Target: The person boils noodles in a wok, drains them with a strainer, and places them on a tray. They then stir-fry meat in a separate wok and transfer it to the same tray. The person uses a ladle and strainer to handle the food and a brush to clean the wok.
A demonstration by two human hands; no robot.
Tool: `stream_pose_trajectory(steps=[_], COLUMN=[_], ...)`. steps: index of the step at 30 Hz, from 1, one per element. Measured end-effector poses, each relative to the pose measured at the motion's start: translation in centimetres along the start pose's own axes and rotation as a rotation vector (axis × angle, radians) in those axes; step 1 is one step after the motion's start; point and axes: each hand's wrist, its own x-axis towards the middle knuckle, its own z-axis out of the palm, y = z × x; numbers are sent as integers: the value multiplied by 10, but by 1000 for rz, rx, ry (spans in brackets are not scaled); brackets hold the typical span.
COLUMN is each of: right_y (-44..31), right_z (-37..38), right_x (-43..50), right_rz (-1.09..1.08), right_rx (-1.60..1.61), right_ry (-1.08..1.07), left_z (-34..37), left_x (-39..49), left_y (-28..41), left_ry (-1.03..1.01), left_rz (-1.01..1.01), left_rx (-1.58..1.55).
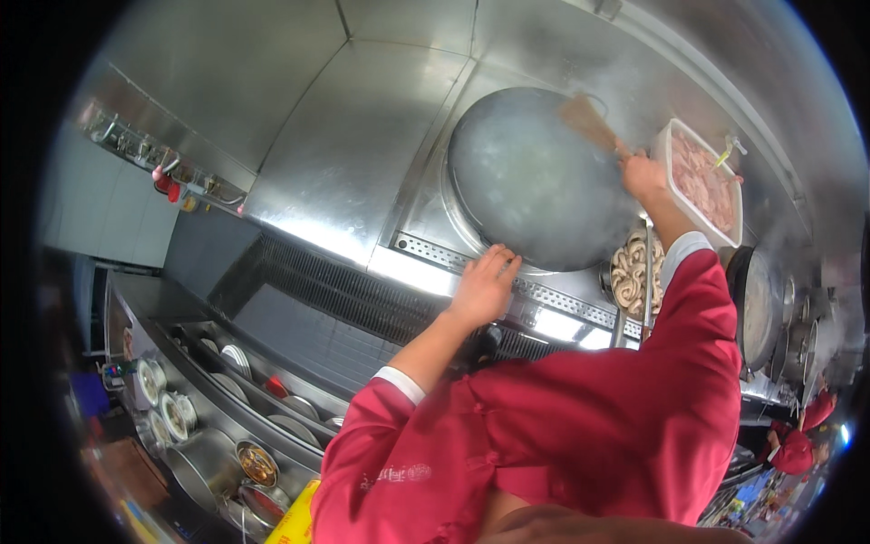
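Observation:
My right hand (642,175) grips the handle of a brown wok brush (586,121) over the far right part of a large dark wok (537,183). Steam hides much of the wok's inside and blurs the brush's bristle end. At the wok's near rim is my left hand (484,285), its fingers laid by the edge; whether they clasp it is hidden. Beside my right forearm stands a white plastic tub (731,234) of pale pink raw meat (700,177). Nearer to me, a round vessel holds pale, coiled food pieces (633,275), with a metal utensil handle (648,272) across it.
A perforated metal strip (435,251) edges the stove, beside a dark drain grate (340,285). Another steaming wok (758,306) lies right. Behind me on the left are stacked plates (236,360), a steel pot (204,469) and bowls. A co-worker in red (792,449) is far right.

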Motion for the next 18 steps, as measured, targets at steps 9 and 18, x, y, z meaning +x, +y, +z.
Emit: stream_pose_trajectory(steps=[9, 18], right_y=[-3, -109], right_z=[22, 93], right_x=[30, 34], right_rz=[282, 343], right_rx=[108, 920], right_ry=[0, 296], left_z=[0, -5], left_x=[-1, -5], left_y=[-3, -3], left_ry=[6, -72], left_rz=[18, 8], left_rx=[-26, -36])
